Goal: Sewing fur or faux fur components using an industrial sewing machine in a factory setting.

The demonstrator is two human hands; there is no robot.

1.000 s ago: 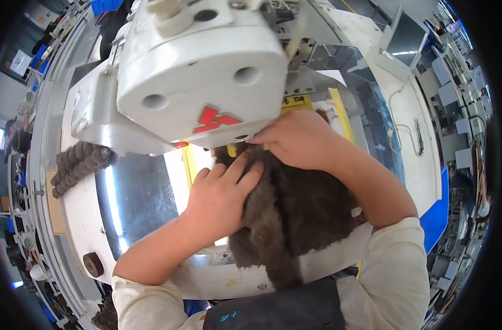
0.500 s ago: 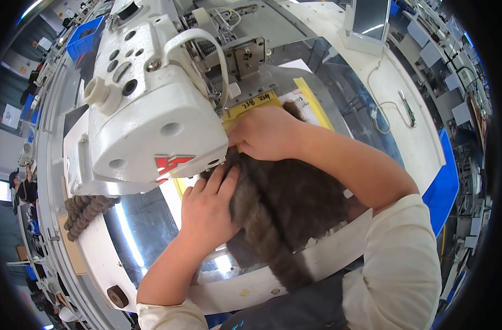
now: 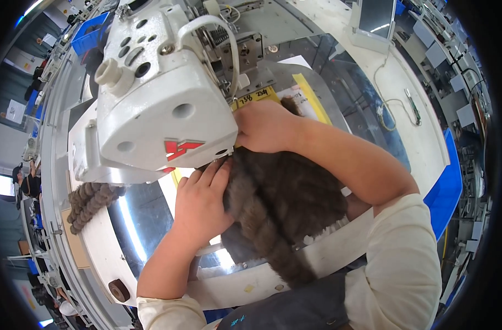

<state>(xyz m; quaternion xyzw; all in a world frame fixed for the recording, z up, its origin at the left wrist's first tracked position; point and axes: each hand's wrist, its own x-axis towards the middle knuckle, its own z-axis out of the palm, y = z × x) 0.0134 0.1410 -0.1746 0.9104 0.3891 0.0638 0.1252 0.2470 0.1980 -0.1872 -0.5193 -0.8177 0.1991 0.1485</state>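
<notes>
A brown fur piece (image 3: 295, 203) with a long raised strip (image 3: 256, 214) lies under the white sewing machine head (image 3: 168, 115). My left hand (image 3: 204, 198) rests on its left part, fingers stretched forward and flat, the tips close to the underside of the machine head. Beyond it, my right hand (image 3: 270, 126) is curled closed over the far part of the fur. The machine head hides its fingertips and whatever they hold. A yellow-edged plate (image 3: 259, 96) with handwriting shows just past the right hand. Fur pokes out behind that hand.
A coiled brown fur bundle (image 3: 88, 203) and a brown tape roll (image 3: 119, 290) sit at the left. On the right are thread snips (image 3: 411, 107) with a cord, a screen (image 3: 374, 19) and a blue bin (image 3: 444, 184). Another blue bin (image 3: 88, 33) stands far left.
The view has shifted slightly, so the machine appears a little farther right and higher. My left fingertips sit closer to the machine head, and more of my right fingers is hidden behind it.
</notes>
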